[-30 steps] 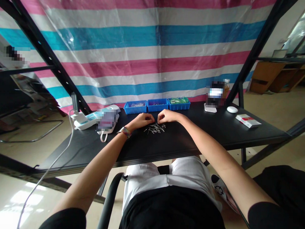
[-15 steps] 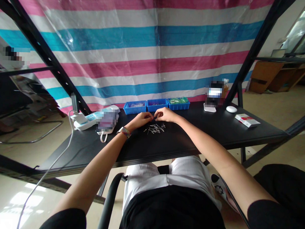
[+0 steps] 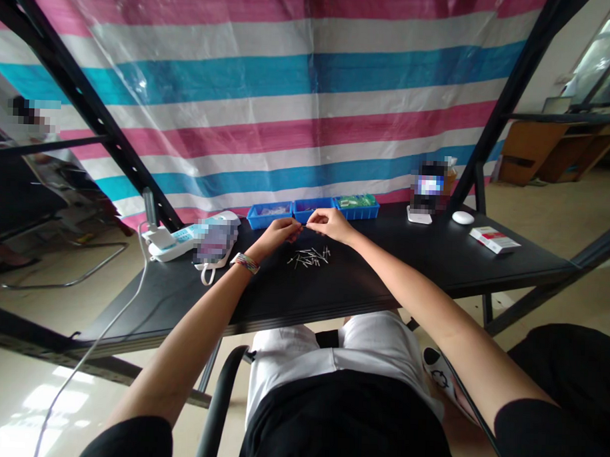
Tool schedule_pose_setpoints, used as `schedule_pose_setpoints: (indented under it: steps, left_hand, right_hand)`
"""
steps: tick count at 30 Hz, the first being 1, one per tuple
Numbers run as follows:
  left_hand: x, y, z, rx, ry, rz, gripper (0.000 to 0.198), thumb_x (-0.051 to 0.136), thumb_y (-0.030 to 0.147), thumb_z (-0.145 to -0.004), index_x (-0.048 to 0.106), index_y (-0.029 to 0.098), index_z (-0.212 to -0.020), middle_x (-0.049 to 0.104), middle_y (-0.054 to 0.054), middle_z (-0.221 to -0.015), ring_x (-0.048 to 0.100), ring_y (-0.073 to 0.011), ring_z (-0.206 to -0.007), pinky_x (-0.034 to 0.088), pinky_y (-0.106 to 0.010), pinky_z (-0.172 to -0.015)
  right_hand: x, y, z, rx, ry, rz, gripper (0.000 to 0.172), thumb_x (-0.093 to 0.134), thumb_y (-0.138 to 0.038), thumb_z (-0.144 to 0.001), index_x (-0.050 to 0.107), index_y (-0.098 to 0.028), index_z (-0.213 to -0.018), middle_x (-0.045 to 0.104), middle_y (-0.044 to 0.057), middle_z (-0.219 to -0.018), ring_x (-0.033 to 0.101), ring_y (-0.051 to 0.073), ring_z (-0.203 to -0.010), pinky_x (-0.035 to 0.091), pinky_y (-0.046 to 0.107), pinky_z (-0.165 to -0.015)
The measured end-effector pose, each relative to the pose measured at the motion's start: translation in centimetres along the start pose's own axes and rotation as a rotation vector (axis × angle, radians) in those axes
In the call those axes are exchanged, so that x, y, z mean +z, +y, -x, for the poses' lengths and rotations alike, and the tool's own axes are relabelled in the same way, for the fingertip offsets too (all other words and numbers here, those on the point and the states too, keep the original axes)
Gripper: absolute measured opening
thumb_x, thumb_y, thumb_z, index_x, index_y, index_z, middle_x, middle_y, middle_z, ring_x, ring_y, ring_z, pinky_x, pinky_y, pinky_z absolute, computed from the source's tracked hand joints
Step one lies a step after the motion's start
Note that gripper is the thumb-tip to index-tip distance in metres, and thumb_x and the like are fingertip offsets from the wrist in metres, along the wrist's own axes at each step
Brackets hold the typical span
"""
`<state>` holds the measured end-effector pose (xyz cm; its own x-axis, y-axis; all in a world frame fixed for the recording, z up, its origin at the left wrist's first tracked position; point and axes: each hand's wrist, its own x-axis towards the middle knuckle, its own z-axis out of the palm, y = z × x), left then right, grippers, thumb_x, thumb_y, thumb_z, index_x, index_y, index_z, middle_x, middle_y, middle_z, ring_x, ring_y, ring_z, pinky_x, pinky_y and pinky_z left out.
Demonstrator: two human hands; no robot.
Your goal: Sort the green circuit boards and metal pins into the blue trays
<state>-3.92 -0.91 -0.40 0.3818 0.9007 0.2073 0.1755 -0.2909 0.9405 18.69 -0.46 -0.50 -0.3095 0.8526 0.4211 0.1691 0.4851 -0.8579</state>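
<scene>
My left hand (image 3: pixel 281 233) and my right hand (image 3: pixel 330 225) meet fingertip to fingertip above the black table, both closed in a pinch. Between them shows a thin, light pin-like piece (image 3: pixel 304 226), too small to make out fully. Just below the hands lies a loose pile of thin silvery pin-like pieces (image 3: pixel 311 257). Behind them stand three blue bins in a row. The left bin (image 3: pixel 269 220) holds clear, whitish contents. My right hand partly hides the middle bin (image 3: pixel 300 210). Green pieces like circuit boards (image 3: pixel 356 201) fill the right bin (image 3: pixel 360 212).
On the left of the black table (image 3: pixel 363 277) lie a white power strip (image 3: pixel 167 252) with a cable and a blurred phone-like object (image 3: pixel 215 244). To the right are a device on a stand (image 3: pixel 419 216), a white mouse (image 3: pixel 463 218) and a small box (image 3: pixel 495 240). A striped sheet (image 3: pixel 309 122) hangs behind.
Both hands have risen slightly away from the pile, toward the bins. The thin piece now shows between the fingertips. The pile and bins look unchanged.
</scene>
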Motion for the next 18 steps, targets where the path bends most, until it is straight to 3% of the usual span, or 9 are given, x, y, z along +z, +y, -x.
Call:
schedule_pose_setpoints:
  steps: [4,8,12,18]
  left_hand:
    - [-0.08,0.64,0.17,0.048,0.06,0.003,0.04,0.086,0.054,-0.073,0.07,0.018,-0.08,0.069,-0.004,-0.081,0.061,-0.015,-0.072,0.049,-0.027,-0.067]
    - [-0.01,0.93,0.31,0.092,0.084,-0.017,0.039,0.087,0.052,-0.072,0.07,0.017,-0.079,0.074,-0.007,-0.091,0.062,-0.0152,-0.075,0.05,-0.027,-0.067]
    - [0.13,0.89,0.27,0.112,0.091,-0.029,0.041,0.087,0.053,-0.071,0.07,0.017,-0.078,0.076,-0.009,-0.097,0.062,-0.0152,-0.075,0.049,-0.028,-0.067]
    - [-0.08,0.56,-0.02,0.068,0.079,-0.026,0.043,0.084,0.057,-0.074,0.071,0.017,-0.081,0.07,-0.004,-0.077,0.062,-0.015,-0.069,0.048,-0.028,-0.067]
  right_hand:
    - [-0.11,-0.35,-0.05,0.158,-0.025,-0.076,0.031,0.083,-0.042,-0.088,0.07,-0.018,-0.073,0.07,0.002,-0.066,0.06,0.012,-0.051,0.042,0.022,-0.043]
    - [-0.4,-0.8,-0.03,0.221,-0.049,-0.146,0.03,0.082,-0.038,-0.092,0.071,-0.017,-0.074,0.071,0.004,-0.068,0.06,0.011,-0.049,0.042,0.021,-0.042]
    - [-0.41,-0.78,0.0,0.232,-0.033,-0.171,0.025,0.079,-0.031,-0.091,0.07,-0.016,-0.073,0.068,0.001,-0.064,0.056,0.009,-0.045,0.037,0.02,-0.039]
    - [-0.21,-0.42,0.04,0.162,-0.013,-0.177,0.019,0.084,-0.029,-0.078,0.07,-0.017,-0.078,0.066,-0.002,-0.067,0.049,0.006,-0.044,0.031,0.018,-0.038]
